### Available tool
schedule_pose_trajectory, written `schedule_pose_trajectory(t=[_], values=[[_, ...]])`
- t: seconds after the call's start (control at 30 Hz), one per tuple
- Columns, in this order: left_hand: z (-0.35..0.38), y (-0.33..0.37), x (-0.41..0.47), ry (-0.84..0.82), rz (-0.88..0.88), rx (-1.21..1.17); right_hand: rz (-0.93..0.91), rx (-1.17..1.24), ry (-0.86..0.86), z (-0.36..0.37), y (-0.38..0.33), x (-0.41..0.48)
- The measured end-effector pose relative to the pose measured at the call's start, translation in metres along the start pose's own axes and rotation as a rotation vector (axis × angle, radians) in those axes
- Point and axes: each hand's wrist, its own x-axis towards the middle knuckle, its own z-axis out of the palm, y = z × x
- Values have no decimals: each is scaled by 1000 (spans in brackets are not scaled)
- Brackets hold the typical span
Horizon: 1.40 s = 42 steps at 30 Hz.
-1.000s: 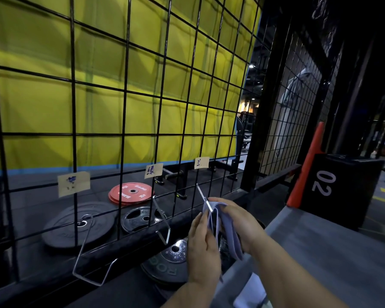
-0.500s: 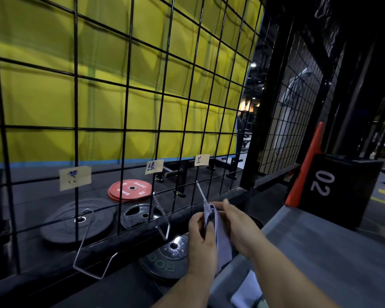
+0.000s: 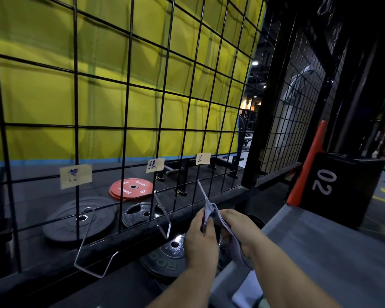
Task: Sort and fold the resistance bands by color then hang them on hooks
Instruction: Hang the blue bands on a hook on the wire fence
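Note:
A folded pale blue-grey resistance band [image 3: 211, 211] is held between both hands in front of a black wire grid [image 3: 129, 103]. My left hand [image 3: 200, 238] grips its left side and my right hand [image 3: 240, 227] pinches its right side, with the fold's top at the tip of the right-hand metal hook [image 3: 202, 190]. Two more wire hooks hang from the grid: a large one [image 3: 91, 247] at the left and a middle one [image 3: 163, 215]. Paper labels [image 3: 75, 176] [image 3: 155, 165] [image 3: 203, 158] sit above the three hooks. Another pale band [image 3: 248, 290] lies below my arms.
Behind the grid lie black weight plates [image 3: 76, 218] [image 3: 140, 213] and a red plate [image 3: 131, 188]. A black plate [image 3: 165, 256] lies in front, under my left hand. A grey bench surface [image 3: 320, 252] runs at the right, with a black box marked 02 [image 3: 333, 187] and an orange post [image 3: 307, 165] beyond.
Both hands have lifted the folded band slightly up and toward the right-hand hook. My right hand's fingers have shifted over the band's top edge.

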Motion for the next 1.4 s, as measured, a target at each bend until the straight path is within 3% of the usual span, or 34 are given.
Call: schedule_pose_trajectory(t=[0.33, 0.67, 1.03, 1.4], values=[[6, 3, -5, 147, 214, 127, 16, -75, 46, -10, 1, 14], [4, 12, 2, 114, 166, 80, 47, 16, 9, -11, -1, 18], [3, 10, 13, 145, 161, -7, 59, -68, 40, -8, -8, 19], [5, 11, 14, 121, 16, -143, -10, -160, 66, -6, -14, 22]])
